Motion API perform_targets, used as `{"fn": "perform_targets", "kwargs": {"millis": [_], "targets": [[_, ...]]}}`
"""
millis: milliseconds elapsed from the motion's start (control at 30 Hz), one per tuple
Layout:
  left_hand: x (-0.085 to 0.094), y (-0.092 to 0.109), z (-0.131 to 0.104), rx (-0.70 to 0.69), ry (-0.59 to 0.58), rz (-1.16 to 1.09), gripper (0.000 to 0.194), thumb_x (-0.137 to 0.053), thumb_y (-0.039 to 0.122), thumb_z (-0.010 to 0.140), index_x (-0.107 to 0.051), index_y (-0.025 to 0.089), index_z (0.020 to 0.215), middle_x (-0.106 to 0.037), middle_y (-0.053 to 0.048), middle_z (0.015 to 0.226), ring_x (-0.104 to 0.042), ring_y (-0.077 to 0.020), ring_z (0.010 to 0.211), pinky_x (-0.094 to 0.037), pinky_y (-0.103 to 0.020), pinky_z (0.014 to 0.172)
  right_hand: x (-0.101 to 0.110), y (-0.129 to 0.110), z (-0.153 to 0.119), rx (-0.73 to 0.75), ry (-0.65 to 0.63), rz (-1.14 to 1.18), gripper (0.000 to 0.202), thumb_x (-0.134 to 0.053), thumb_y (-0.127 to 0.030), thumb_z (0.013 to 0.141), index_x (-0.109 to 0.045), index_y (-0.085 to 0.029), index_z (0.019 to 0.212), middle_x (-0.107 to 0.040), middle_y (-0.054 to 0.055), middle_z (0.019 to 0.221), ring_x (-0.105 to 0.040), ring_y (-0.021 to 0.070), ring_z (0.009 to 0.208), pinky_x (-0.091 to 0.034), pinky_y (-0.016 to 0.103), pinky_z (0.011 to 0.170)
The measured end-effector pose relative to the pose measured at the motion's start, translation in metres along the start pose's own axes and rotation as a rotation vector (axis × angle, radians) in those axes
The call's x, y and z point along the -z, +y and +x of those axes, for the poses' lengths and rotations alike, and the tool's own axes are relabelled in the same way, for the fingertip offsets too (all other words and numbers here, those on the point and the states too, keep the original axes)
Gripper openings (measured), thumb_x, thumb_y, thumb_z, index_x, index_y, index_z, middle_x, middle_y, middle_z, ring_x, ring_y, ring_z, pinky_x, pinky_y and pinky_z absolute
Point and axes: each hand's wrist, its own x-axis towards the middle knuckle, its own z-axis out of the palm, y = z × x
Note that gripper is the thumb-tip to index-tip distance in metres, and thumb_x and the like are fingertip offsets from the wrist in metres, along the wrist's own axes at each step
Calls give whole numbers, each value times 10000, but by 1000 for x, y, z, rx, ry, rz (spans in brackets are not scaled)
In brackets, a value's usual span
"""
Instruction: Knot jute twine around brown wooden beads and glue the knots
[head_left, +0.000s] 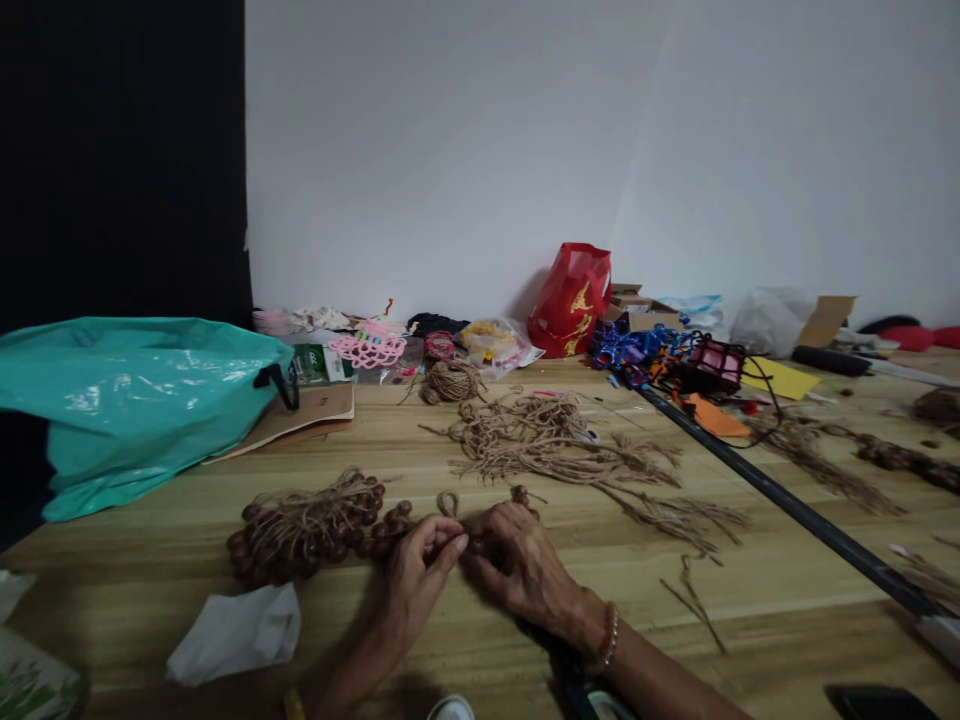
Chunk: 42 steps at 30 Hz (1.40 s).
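My left hand (426, 562) and my right hand (519, 558) meet low in the middle of the head view, over the wooden table. Between my left thumb and forefinger I pinch a thin brown twine cord, whose small loop (448, 503) sticks up beyond the fingertips. My right hand curls palm-down around the same beaded cord, fingers closed; most of its grip is hidden. Dark brown beads (520, 494) show just past my right knuckles. Left of my left hand lies a heap of brown beads strung on twine (315, 525), with more beads (395, 522) beside my wrist.
Loose twine lengths (540, 440) spread beyond my hands, near a twine ball (452, 380). A teal plastic bag (142, 400) and white tissue (236, 632) lie left. A red bag (571, 300) stands by the wall. A long black bar (780, 495) crosses the right side.
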Motion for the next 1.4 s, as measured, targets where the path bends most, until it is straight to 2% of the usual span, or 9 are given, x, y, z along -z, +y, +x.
{"fn": "perform_targets", "kwargs": {"millis": [133, 400, 867, 1100, 1400], "targets": [[2, -3, 0, 23, -42, 48, 285, -675, 381, 698, -712, 161, 875, -692, -50, 723, -610, -195, 683, -495, -274, 627, 1, 1, -1, -4, -26, 18, 94, -592, -168, 850, -561, -194, 935, -616, 49, 879, -547, 197, 829, -422, 319, 770], [1, 3, -2, -7, -146, 99, 253, -633, 407, 746, -725, 175, 783, -732, -74, 781, -640, -228, 758, -506, -293, 688, 2, -2, 0, 18, -75, 12, 124, -584, -168, 861, -581, -200, 981, -630, 57, 918, -540, 215, 873, -431, 345, 805], [2, -1, -3, -53, -113, 155, 244, -606, 398, 774, -704, 175, 791, -732, -69, 771, -650, -226, 726, -514, -299, 683, 0, 5, -2, 29, -104, 6, 74, -572, -243, 917, -581, -195, 972, -620, 61, 912, -534, 212, 863, -434, 341, 789], [0, 2, -1, -4, -149, 103, 245, -611, 385, 758, -715, 175, 828, -756, -80, 821, -670, -239, 766, -522, -309, 697, 1, 4, -3, 38, -104, -19, 93, -530, -241, 935, -573, -195, 1003, -613, 73, 930, -523, 225, 871, -433, 358, 795], [1, 3, -3, -31, -119, 136, 223, -622, 396, 756, -706, 189, 763, -738, -50, 740, -660, -227, 712, -512, -293, 667, 1, 3, -2, 44, -121, -47, 82, -517, -228, 934, -565, -188, 987, -604, 75, 934, -511, 228, 872, -421, 361, 790]]}}
